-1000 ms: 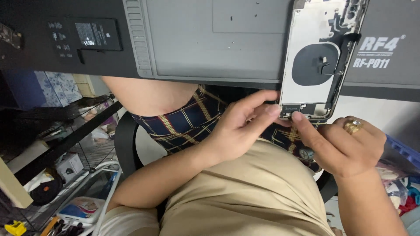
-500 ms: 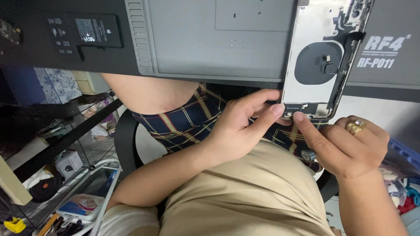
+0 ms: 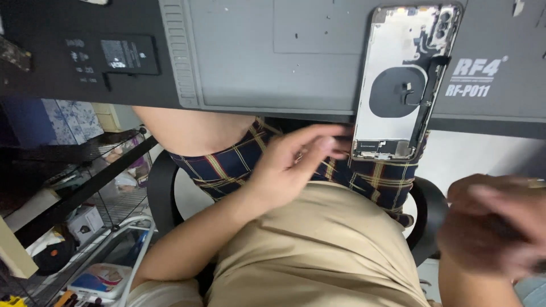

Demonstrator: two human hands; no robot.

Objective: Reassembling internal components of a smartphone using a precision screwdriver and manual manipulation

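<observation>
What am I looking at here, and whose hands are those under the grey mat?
This picture comes from a camera worn on a person's head, looking down at their own lap and hands, so there is no machine here. At the top is a dark bench with a grey work mat on it. An opened phone housing lies on the mat, inside up, its lower end sticking out over the bench edge. A flat black battery-like part lies at the upper left. The left hand reaches toward the housing's lower end, fingertips close to it; whether they touch is unclear. The right hand is low at the right and blurred, so I cannot tell whether it holds anything. A wire shelf with clutter stands beside the chair.
</observation>
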